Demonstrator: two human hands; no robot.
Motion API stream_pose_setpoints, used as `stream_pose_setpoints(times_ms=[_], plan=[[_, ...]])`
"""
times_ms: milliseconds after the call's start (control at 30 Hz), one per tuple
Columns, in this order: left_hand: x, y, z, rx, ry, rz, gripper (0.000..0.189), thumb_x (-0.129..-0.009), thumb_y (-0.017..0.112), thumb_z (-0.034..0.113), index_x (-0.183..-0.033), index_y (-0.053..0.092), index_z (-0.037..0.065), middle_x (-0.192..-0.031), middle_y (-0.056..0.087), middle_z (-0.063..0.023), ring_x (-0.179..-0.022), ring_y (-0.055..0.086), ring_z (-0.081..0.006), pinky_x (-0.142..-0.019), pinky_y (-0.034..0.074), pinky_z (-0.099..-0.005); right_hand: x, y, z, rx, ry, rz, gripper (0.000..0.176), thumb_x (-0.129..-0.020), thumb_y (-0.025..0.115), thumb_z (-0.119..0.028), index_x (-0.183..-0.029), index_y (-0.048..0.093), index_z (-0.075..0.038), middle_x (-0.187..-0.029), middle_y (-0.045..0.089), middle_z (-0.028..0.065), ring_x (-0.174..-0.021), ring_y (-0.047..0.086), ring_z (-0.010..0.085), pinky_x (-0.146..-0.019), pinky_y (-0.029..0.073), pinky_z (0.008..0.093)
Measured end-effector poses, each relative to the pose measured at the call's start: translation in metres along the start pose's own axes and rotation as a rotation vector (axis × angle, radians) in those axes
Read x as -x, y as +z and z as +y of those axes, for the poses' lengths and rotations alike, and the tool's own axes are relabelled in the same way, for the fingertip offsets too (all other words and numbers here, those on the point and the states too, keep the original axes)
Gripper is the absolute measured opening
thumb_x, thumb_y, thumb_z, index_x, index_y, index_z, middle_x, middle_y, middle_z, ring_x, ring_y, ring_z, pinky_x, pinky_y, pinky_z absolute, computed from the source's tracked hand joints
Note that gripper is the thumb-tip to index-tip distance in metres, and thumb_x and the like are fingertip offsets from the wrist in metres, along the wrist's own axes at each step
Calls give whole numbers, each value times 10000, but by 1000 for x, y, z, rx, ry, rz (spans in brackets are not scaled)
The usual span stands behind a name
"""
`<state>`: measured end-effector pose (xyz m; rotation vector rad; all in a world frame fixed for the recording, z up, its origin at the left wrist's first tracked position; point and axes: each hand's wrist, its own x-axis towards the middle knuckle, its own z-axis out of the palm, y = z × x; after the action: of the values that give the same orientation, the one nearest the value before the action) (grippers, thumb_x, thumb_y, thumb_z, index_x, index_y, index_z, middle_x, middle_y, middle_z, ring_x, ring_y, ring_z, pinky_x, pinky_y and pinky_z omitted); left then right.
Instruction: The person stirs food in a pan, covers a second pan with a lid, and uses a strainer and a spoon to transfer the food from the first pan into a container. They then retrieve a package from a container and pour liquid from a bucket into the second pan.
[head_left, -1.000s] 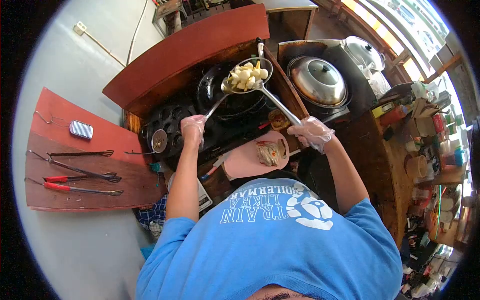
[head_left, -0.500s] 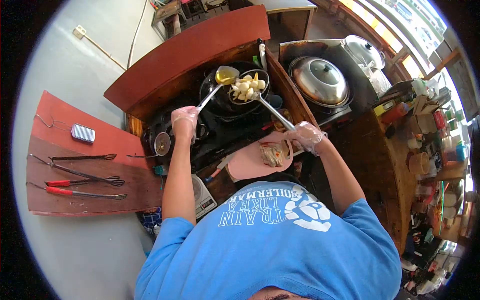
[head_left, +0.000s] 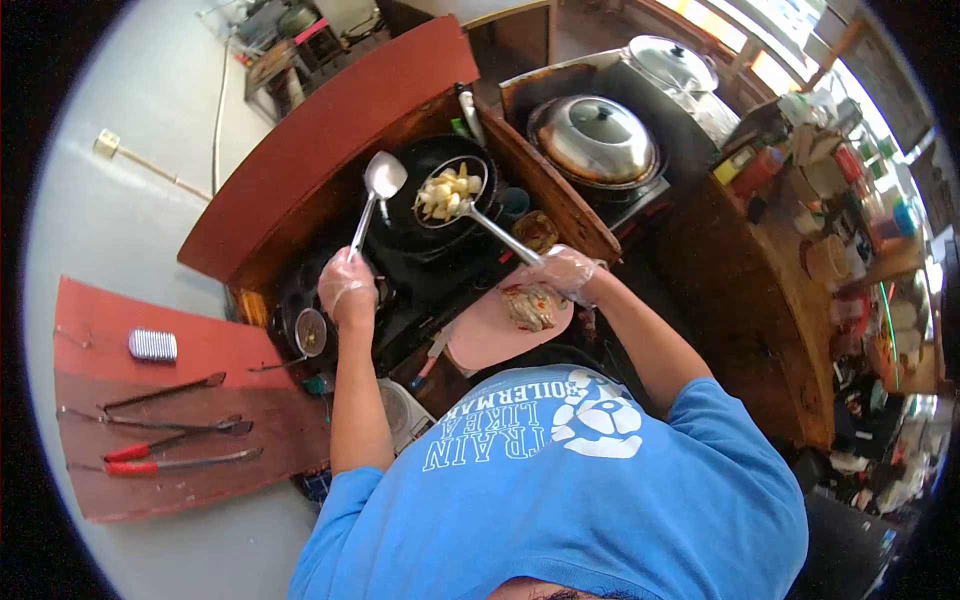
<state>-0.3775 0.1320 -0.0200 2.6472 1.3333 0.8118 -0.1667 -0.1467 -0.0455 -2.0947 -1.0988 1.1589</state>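
Note:
My left hand (head_left: 347,286), in a clear plastic glove, grips the handle of a metal ladle (head_left: 384,176) whose bowl hangs over the left rim of a black wok (head_left: 410,232). My right hand (head_left: 563,270), also gloved, holds the long handle of a wire skimmer (head_left: 449,191) filled with pale yellow fried pieces. The skimmer sits over the middle of the wok. A pink cutting board (head_left: 487,339) with chopped food on it lies just below my right hand.
A lidded steel pot (head_left: 597,141) stands right of the wok, a second one (head_left: 672,62) behind it. A dark moulded pan (head_left: 302,322) lies left of the stove. Tongs (head_left: 178,428) lie on a red shelf at the left. Cluttered counter fills the right side.
The skimmer with fried pieces has come down from above the wok to just over it. The ladle has swung left, away from the skimmer. The view has shifted.

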Motion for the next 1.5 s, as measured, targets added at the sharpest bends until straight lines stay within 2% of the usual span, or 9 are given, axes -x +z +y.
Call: stream_pose_setpoints(times_ms=[100, 333, 600, 700, 767, 833, 1000, 1300, 1500], plan=[[3, 11, -6, -52, -57, -42, 209, -913, 574, 204, -933, 710, 46, -882, 696, -205, -843, 667, -393, -763, 520, -494, -17, 17, 16, -357, 88, 57, 442, -756, 744, -394, -821, 705, 42, -753, 659, 144, -701, 599, 204, -679, 470, 373], [16, 24, -12, -172, 92, -39, 265, -927, 600, 240, -1133, 679, 93, -904, 684, -156, -849, 664, -358, -730, 527, -467, -33, 27, 32, 16, -350, 119, 496, -885, 581, -447, -768, 691, 22, -693, 658, 149, -693, 636, 268, -711, 492, 401], [20, 30, -33, -309, 232, 164, 224, -919, 619, 209, -1084, 685, 72, -848, 664, -133, -780, 650, -326, -682, 515, -453, 15, -72, -2, 113, -118, 122, 427, -910, 598, -392, -791, 720, -1, -714, 687, 143, -690, 674, 265, -660, 540, 380], [21, 6, -6, -166, 40, 44, 216, -913, 621, 218, -1004, 695, 36, -803, 674, -151, -758, 651, -359, -675, 501, -472, -3, -150, 35, 47, 118, 385, 300, -870, 634, -302, -839, 740, -23, -816, 722, 168, -728, 697, 276, -693, 564, 386], [21, -4, 15, -84, -130, -7, 228, -896, 653, 206, -990, 714, 8, -782, 699, -153, -714, 672, -317, -679, 510, -425, -109, -215, 152, 1148, -228, 455, 311, -859, 606, -306, -866, 746, -28, -905, 732, 179, -770, 701, 300, -736, 566, 386], [27, -4, 30, 261, -352, 11, 242, -876, 692, 163, -1036, 721, -16, -807, 724, -132, -689, 669, -222, -695, 519, -356, -89, -262, 103, 511, 97, 608, 356, -786, 704, -343, -970, 747, -40, -973, 733, 169, -914, 697, 345, -840, 549, 411], [44, -11, 104, 558, -435, -64, 272, -846, 749, 114, -1065, 717, -44, -842, 705, -22, -725, 603, -90, -692, 492, -255, -161, -304, 140, 829, -26, 518, 338, -816, 654, -333, -943, 748, -34, -1016, 713, 195, -969, 689, 342, -871, 548, 398], [82, 3, 318, 162, -320, 27, 232, -869, 630, 168, -1001, 706, -7, -879, 684, -240, -817, 662, -411, -743, 525, -465, -179, -344, 143, 809, -195, 516, 373, -792, 694, -377, -860, 753, -15, -970, 713, 224, -954, 702, 333, -904, 543, 404], [94, 50, 372, -7, -313, -80, 206, -922, 505, 130, -922, 681, 24, -886, 693, -189, -820, 689, -365, -730, 562, -469, -188, -390, 148, 1090, -344, 492, 471, -806, 719, -456, -921, 746, -1, -997, 713, 222, -955, 703, 314, -872, 551, 385]])
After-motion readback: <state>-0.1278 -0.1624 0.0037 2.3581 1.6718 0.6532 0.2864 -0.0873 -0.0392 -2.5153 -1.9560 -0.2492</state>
